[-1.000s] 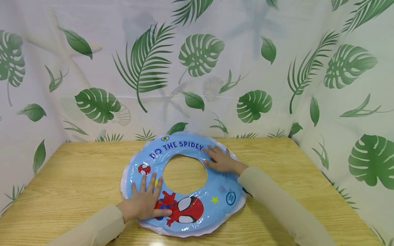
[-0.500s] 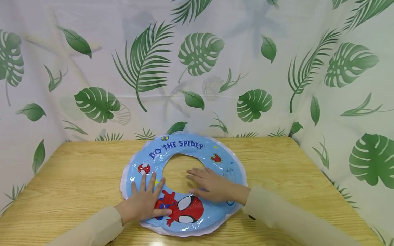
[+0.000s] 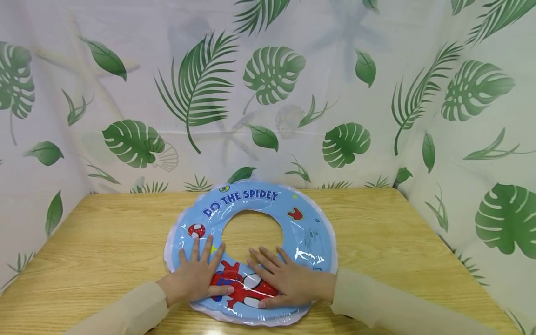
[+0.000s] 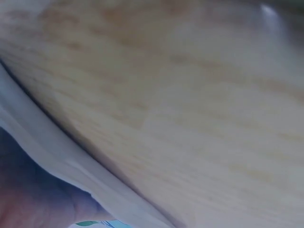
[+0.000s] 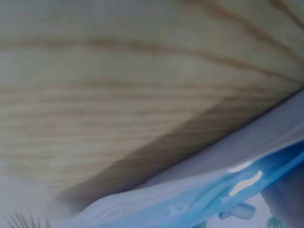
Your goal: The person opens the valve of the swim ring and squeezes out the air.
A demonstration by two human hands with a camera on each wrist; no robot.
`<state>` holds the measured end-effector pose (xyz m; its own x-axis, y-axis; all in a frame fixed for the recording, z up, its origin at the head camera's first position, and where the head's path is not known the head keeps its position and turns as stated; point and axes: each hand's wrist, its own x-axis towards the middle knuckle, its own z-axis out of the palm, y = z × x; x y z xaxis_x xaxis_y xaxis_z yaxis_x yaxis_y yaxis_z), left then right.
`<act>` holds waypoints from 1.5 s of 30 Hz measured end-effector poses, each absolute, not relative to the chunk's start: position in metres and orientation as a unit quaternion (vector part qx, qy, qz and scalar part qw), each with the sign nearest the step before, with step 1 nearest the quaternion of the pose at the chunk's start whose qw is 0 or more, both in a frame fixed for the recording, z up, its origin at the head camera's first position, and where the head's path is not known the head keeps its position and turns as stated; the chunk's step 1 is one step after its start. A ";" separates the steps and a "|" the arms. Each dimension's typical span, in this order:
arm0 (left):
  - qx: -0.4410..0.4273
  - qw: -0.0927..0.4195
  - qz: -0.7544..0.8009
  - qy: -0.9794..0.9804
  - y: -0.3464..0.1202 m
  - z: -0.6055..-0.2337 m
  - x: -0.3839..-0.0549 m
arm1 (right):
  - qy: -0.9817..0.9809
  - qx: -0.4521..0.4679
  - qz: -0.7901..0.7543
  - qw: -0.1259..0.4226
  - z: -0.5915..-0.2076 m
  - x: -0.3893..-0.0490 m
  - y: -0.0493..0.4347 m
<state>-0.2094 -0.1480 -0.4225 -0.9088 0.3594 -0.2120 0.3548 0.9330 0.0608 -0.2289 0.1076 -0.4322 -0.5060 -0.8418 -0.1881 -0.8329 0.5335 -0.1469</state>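
A light blue inflatable swim ring (image 3: 247, 197) lies flat on the wooden table, printed with "DO THE SPIDEY" and a red cartoon figure. My left hand (image 3: 194, 277) rests on its near left part, fingers spread, thumb on the figure. On the near right part lies my right hand (image 3: 284, 281), fingers straight and covering some of the figure's head. In the left wrist view the ring's pale edge (image 4: 90, 175) runs below the hand. A clear valve (image 5: 240, 210) stands out from the ring in the right wrist view.
The wooden table (image 3: 104, 232) reaches back to a white curtain (image 3: 318, 153) printed with green leaves. That curtain also hangs along the left and right sides.
My right hand has come from the ring's far right part across the hole to its near right part. The left hand stays in place, and the ring has barely shifted.
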 end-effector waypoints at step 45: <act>0.132 0.093 0.058 0.985 -0.162 -0.417 -0.307 | 0.866 -0.479 -0.024 0.144 -0.435 -0.230 0.107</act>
